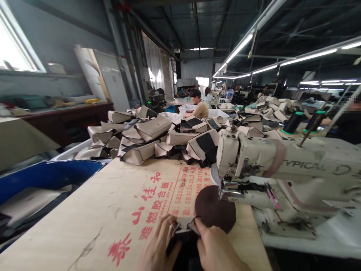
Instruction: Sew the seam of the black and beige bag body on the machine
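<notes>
At the bottom edge, my left hand (158, 246) and my right hand (216, 250) pinch the two sides of a small dark piece with a light-edged strap (184, 229). The piece lies on the plywood table (93, 222), just in front of a round dark brown pad (216, 209). That pad sits under the head of a cream sewing machine (270, 169) marked TYPICAL, to my right. Fingers of both hands are closed on the piece's edges.
A heap of beige and black bag parts (152, 139) covers the table's far end. A blue bin (42, 177) stands at left. Thread cones (293, 122) sit behind the machine. Other people sit at benches far back (199, 105) and at the right edge (349, 124).
</notes>
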`<state>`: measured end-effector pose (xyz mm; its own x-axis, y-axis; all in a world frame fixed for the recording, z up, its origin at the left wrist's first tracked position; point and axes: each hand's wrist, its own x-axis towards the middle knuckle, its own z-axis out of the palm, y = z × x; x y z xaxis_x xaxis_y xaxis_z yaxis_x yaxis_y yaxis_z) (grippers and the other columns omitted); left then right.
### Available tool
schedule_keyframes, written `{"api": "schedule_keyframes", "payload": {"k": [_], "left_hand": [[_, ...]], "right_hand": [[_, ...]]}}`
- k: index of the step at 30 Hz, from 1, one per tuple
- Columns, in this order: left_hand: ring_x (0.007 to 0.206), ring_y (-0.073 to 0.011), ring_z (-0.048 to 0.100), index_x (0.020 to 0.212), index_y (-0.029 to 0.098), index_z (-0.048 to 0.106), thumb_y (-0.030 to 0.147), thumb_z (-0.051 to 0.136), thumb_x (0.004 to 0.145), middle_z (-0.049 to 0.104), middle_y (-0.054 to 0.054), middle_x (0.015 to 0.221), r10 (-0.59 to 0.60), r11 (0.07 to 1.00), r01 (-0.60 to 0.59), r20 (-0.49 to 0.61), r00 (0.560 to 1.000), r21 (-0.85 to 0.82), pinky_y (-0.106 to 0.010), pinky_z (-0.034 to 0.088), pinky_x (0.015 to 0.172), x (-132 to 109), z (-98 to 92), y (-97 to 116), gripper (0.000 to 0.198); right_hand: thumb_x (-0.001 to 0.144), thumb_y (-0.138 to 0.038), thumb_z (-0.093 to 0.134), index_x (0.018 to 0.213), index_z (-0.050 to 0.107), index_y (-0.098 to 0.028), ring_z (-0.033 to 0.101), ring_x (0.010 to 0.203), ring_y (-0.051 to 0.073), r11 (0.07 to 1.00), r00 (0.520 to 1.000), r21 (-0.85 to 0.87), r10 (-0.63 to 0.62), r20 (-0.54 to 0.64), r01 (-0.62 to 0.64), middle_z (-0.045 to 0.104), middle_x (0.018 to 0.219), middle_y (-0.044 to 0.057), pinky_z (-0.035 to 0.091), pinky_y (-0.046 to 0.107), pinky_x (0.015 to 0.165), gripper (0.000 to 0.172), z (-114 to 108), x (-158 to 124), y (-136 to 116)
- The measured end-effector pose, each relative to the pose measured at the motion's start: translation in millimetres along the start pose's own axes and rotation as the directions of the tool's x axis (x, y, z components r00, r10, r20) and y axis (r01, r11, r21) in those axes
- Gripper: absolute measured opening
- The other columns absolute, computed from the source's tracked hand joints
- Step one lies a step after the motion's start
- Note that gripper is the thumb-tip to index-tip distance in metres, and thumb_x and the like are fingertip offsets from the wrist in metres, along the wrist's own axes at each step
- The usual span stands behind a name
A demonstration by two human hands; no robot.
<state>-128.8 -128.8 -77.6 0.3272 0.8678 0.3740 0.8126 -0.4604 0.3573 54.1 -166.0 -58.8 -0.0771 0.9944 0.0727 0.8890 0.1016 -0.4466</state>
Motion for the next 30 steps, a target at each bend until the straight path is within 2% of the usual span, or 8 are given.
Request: {"api": "schedule_keyframes", "payload": {"k": [4,6,8,12,18,23,26,30], "left_hand": [[0.111,-0.0163,0.058,0.123,0.026,0.055,0.019,0.04,0.087,0.06,-0.002,0.123,0.338,0.94,-0.315,0.25,0.907,-0.13,-0.027,0.045,0.097,49,15.2,24,0.039],[0.109,-0.0149,0.059,0.123,0.026,0.056,0.017,0.042,0.087,0.062,0.0,0.121,0.439,0.898,-0.39,0.336,0.833,-0.206,-0.024,0.045,0.096,63,27.5,30,0.039],[0.105,-0.0139,0.061,0.12,0.028,0.058,0.017,0.045,0.087,0.064,0.001,0.117,0.467,0.881,-0.389,0.364,0.806,-0.27,-0.022,0.046,0.094,71,40.2,34,0.037],[0.097,-0.0134,0.065,0.115,0.03,0.061,0.024,0.047,0.089,0.068,0.003,0.11,0.45,0.87,-0.338,0.298,0.842,-0.358,-0.02,0.049,0.089,71,53.9,39,0.031],[0.098,-0.0139,0.065,0.117,0.031,0.06,0.018,0.048,0.087,0.068,0.002,0.11,0.508,0.833,-0.408,0.227,0.831,-0.375,-0.021,0.051,0.087,74,52.6,41,0.035],[0.092,-0.0131,0.066,0.109,0.031,0.064,0.021,0.05,0.086,0.07,0.003,0.103,0.52,0.828,-0.363,0.344,0.781,-0.427,-0.019,0.053,0.082,86,44.2,45,0.029],[0.094,-0.0136,0.065,0.115,0.028,0.059,0.028,0.055,0.085,0.067,0.0,0.11,0.557,0.813,-0.427,0.314,0.769,-0.396,-0.018,0.052,0.082,83,40.7,50,0.031],[0.08,-0.0151,0.064,0.095,0.022,0.063,0.039,0.057,0.082,0.067,-0.002,0.092,0.496,0.855,-0.417,0.252,0.831,-0.308,-0.022,0.052,0.069,78,40.4,72,0.022]], "right_hand": [[0.074,-0.006,0.042,0.124,0.054,-0.012,0.067,0.075,0.025,0.998,0.999,-0.042,0.042,-0.032,-0.043,0.069,0.084,0.012,0.05,0.029,0.064,0.052,-26,-21,38],[0.074,-0.003,0.041,0.115,0.061,-0.021,0.067,0.078,0.022,0.999,0.999,-0.003,0.043,-0.034,-0.043,0.07,0.086,0.007,0.05,0.026,0.068,0.049,-34,-25,61],[0.075,-0.003,0.043,0.108,0.064,-0.026,0.067,0.08,0.019,0.999,0.997,0.03,0.04,-0.072,-0.037,0.07,0.088,0.003,0.05,0.025,0.072,0.045,-36,-25,81],[0.076,-0.013,0.055,0.109,0.064,-0.024,0.063,0.093,0.019,0.989,0.97,0.122,-0.052,-0.238,0.083,0.065,0.106,0.004,0.05,0.026,0.083,0.036,-27,-20,103],[0.084,-0.003,0.035,0.12,0.054,-0.014,0.058,0.105,0.015,0.89,0.86,0.073,-0.409,-0.306,0.449,0.061,0.116,0.007,0.047,0.027,0.092,0.042,-22,-10,118],[0.088,-0.008,0.032,0.111,0.055,-0.015,0.062,0.088,0.015,0.86,0.851,0.063,-0.487,-0.195,0.507,0.065,0.102,0.007,0.05,0.023,0.076,0.033,-16,-2,133],[0.088,-0.008,0.031,0.108,0.053,-0.015,0.061,0.081,0.014,0.861,0.864,0.096,-0.487,-0.126,0.499,0.065,0.094,0.006,0.048,0.023,0.071,0.031,-13,-1,136],[0.088,-0.008,0.031,0.109,0.051,-0.014,0.06,0.079,0.014,0.858,0.863,0.12,-0.479,-0.161,0.499,0.063,0.094,0.006,0.046,0.023,0.07,0.029,-15,-2,136]]}}
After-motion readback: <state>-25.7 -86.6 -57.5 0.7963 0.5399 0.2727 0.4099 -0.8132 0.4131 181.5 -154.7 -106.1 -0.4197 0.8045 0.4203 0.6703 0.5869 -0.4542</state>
